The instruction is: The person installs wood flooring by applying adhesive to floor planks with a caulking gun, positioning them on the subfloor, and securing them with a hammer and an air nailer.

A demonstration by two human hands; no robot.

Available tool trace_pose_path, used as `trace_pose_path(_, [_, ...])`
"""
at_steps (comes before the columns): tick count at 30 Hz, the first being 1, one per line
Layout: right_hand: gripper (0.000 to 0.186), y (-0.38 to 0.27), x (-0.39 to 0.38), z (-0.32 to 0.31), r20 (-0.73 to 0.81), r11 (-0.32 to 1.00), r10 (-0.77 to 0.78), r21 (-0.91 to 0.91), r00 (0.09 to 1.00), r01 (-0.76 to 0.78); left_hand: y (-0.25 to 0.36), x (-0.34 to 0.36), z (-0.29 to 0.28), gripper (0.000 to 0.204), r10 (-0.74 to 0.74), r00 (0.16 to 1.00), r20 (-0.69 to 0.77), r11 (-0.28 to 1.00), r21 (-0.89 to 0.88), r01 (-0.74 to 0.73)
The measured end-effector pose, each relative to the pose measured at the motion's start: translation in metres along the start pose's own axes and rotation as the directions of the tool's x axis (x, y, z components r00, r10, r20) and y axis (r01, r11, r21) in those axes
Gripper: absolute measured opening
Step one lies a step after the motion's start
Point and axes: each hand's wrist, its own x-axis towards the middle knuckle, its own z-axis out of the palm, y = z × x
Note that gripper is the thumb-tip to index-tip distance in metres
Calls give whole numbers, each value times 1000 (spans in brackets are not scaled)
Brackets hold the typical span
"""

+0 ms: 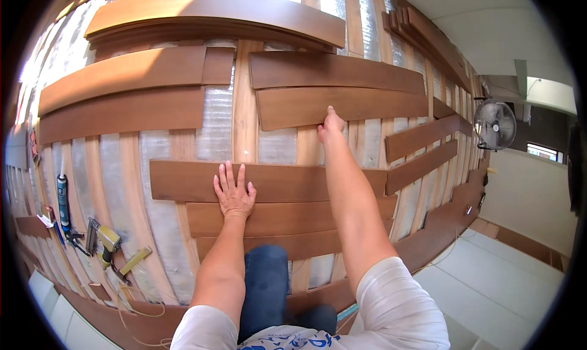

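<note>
My left hand (235, 196) lies flat, fingers spread, on a long brown wooden floorboard (281, 182) in front of me. My right arm reaches farther forward. At its end, my right hand (332, 125) grips the near edge of another floorboard (287, 108), one digit on its top face and the others partly hidden. Behind that one lies a similar floorboard (342, 72), almost parallel. Nearer to me, two more boards sit side by side, the upper one (263, 218) just below my left hand.
Pale wooden battens (246, 105) run over silvery sheeting (217, 124). Stacked boards (214, 7) lie at the far side. At left are a caulking gun (63, 203) and a yellow-black nail gun (109, 240) with a hose. A fan (495, 125) stands at right.
</note>
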Motion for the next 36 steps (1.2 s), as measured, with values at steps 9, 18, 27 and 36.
trace_pose_path(9, [25,-10,11,-6,34,963,167,208,985,-171,1,2,-3,66,-13,1000,-14,1000,26,13])
trace_pose_path(18, [42,32,-6,-187,211,889,-121,457,970,11,15,-4,7,64,56,996,-67,996,67,-51])
trace_pose_path(27, [50,138,-93,-387,5,820,-572,28,820,571,14,-11,33,61,75,991,-115,983,177,-54])
trace_pose_path(36, [50,407,-312,-401,-4,795,-605,59,796,604,82,-196,-68,60,415,533,738,717,-626,308])
